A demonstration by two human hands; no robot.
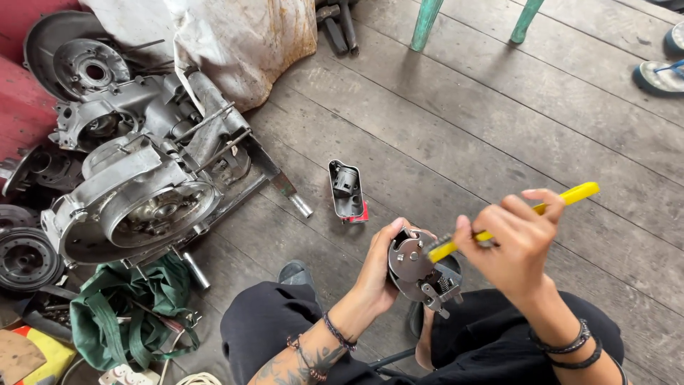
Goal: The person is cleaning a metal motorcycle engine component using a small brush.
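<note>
A worn grey plank floor carries a bare engine casing at left, a green cloth bag below it, a small open tin mid-floor, turquoise chair legs and blue sandals farther off.

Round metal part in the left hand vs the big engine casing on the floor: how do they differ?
1. The round metal part fits in the left hand; the engine casing is far larger.
2. The part is held up and meets the yellow-handled brush in the right hand; the casing lies untouched on the plank floor.

Both are grey metal.
</note>
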